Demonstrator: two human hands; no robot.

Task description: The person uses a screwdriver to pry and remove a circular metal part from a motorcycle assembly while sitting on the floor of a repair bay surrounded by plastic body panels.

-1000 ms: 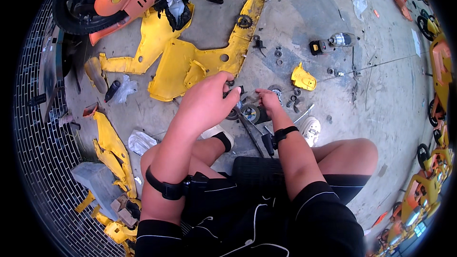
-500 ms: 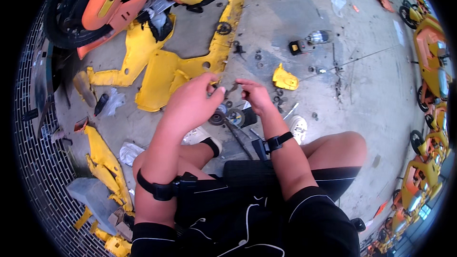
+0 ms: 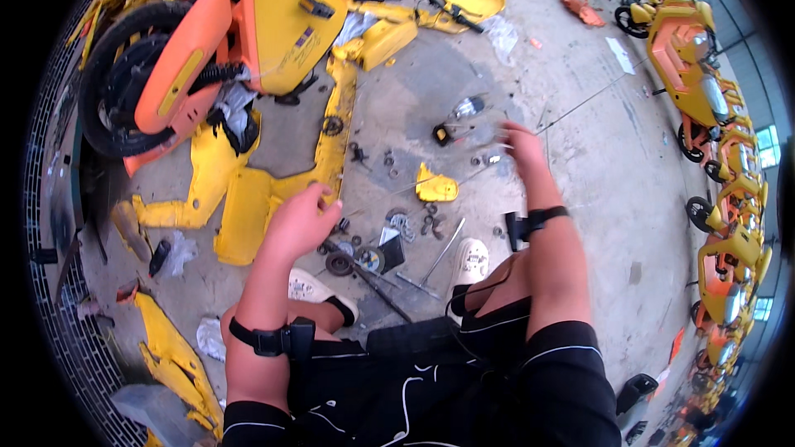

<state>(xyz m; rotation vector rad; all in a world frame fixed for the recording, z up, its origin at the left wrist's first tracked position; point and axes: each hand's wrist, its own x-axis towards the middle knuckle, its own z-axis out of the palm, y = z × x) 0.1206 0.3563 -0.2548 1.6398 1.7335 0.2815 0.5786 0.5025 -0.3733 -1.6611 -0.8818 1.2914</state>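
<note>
My left hand (image 3: 305, 222) hovers above the floor near the yellow body panel (image 3: 248, 207), fingers curled in toward the thumb; whatever may be between them is hidden. Out to the right, my right hand (image 3: 525, 154) reaches forward past the small metal parts (image 3: 493, 160), its fingers smeared by motion. Ahead of it lies a black-and-yellow battery tool (image 3: 445, 134) beside a clear-and-silver cylindrical thing (image 3: 468, 108). A small yellow plastic cover (image 3: 436, 185) rests between the hands. Closer to my feet are a round dark wheel-like part (image 3: 339, 262) and a disc (image 3: 370, 259).
An orange-and-yellow scooter (image 3: 290, 25) stands at the far left. More scooters (image 3: 683, 58) line the right side. A dark rod (image 3: 381, 288) and a thin metal bar (image 3: 445, 252) lie near my shoes. A yellow panel (image 3: 170, 356) lies at the lower left.
My hands have parted: the right has swung out to the right, the left has dropped slightly nearer. The dark piece between them earlier is no longer seen there. The view has shifted.
</note>
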